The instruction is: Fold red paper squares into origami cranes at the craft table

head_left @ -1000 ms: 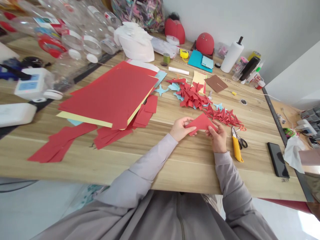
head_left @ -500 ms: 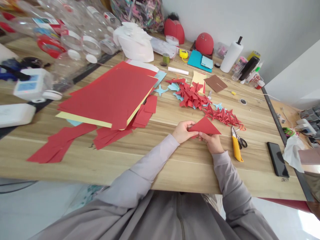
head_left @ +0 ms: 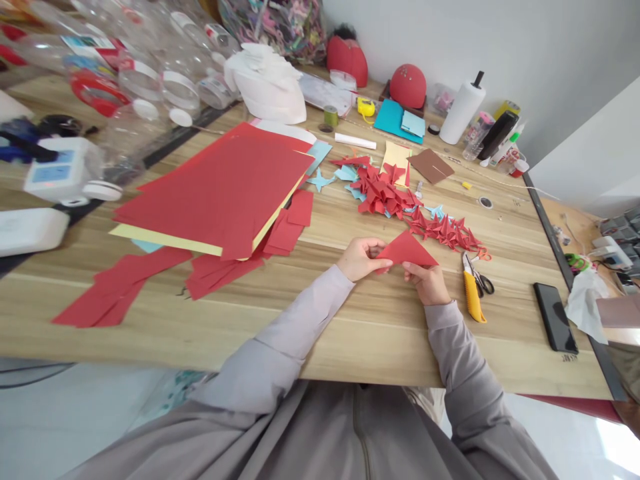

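Observation:
A red paper triangle (head_left: pixel 407 249), apparently folded, is held between both hands over the wooden table. My left hand (head_left: pixel 361 259) pinches its left corner, thumb along the lower edge. At the lower right edge, my right hand (head_left: pixel 427 281) grips it between thumb and fingers; some of those fingers are hidden behind the paper. Just beyond lies a pile of folded red paper pieces (head_left: pixel 383 190), with a row of red paper stars (head_left: pixel 445 230) to its right. A light-blue paper star (head_left: pixel 320 180) rests left of the pile.
Large red sheets (head_left: pixel 220 190) are stacked at left, with red paper strips (head_left: pixel 117 283) in front. Right of my hands lie a yellow-handled cutter (head_left: pixel 473 293), scissors (head_left: pixel 484 283) and a black phone (head_left: pixel 555 317). Plastic bottles (head_left: pixel 183 90) crowd the back left.
My thumbs have moved apart along the triangle's lower edge, the left one shifting leftward. Both hands still hold the paper, which has moved slightly left and up.

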{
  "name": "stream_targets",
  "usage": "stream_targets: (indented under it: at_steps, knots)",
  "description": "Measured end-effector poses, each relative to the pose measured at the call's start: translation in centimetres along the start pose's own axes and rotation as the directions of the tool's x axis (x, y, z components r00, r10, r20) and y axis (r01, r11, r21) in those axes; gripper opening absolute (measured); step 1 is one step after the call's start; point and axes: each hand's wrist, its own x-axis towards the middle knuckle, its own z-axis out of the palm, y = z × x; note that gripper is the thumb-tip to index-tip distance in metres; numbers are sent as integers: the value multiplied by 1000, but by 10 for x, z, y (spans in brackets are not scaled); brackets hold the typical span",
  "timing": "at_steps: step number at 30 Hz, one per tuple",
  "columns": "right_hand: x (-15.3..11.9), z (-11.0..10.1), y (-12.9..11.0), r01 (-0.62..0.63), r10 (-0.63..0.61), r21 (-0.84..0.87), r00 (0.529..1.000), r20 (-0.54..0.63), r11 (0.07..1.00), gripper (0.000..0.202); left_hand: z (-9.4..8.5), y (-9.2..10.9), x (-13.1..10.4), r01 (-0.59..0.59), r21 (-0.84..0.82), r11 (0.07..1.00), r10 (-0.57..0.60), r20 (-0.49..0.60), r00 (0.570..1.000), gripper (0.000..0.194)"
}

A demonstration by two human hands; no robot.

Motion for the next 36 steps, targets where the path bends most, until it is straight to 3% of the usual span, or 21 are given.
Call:
stream_targets:
  at_steps: [5,9,11,13,14,16,18,19,21,23,26,28,30,32,34,36]
  knots:
    - [1,-3,-1,7,-7,-2,1000,-8,1000,20,3,-3,1,-92,-6,996,91,-29,995,67]
    - [3,-3,2,64,-65,-40,998,-10,997,24,3,-7,4,-97,-48,994,95,-28,995,62]
    - [4,-3,4,132,-135,-115,991,-21,985,29,2,-8,6,-60,-77,995,56,-58,997,58]
    - [4,-3,6,263,-292,-260,953,-78,929,36,0,-6,6,-23,-104,994,12,-106,994,58]
    - [3,-3,6,347,-412,-370,904,-112,862,42,-1,-4,6,-11,-114,993,-4,-129,992,61]
    - [1,-5,6,481,-675,-631,732,-94,609,52,-1,-1,6,8,-125,992,-27,-153,988,69]
    - [-2,-6,5,509,-814,-820,573,95,262,47,1,0,5,30,-132,991,-49,-142,989,76]
    - [-3,-6,5,504,-821,-858,529,215,101,40,2,0,5,43,-137,990,-61,-132,989,77]
    - [-4,-6,6,506,-767,-851,488,417,-141,24,4,-1,5,61,-138,989,-77,-114,991,76]
    - [-3,-7,7,513,-716,-817,463,522,-264,16,6,-4,4,66,-115,991,-78,-101,992,72]
    - [0,-10,8,519,-701,-799,447,555,-302,17,5,-8,2,58,-27,998,-59,-35,998,56]
    - [2,-12,8,515,-710,-808,452,540,-287,19,2,-11,2,-58,79,995,58,0,998,45]
    - [2,-13,7,511,-713,-814,458,531,-277,20,-1,-14,2,-282,269,921,288,18,958,39]
    - [2,-14,6,517,-707,-808,457,540,-283,20,-4,-19,3,-483,499,720,515,83,853,35]
    - [2,-13,6,526,-689,-798,462,558,-294,20,-6,-23,5,-581,662,473,638,197,744,28]
    - [2,-12,6,531,-676,-791,464,572,-305,19,-7,-25,6,-619,734,281,682,301,667,24]
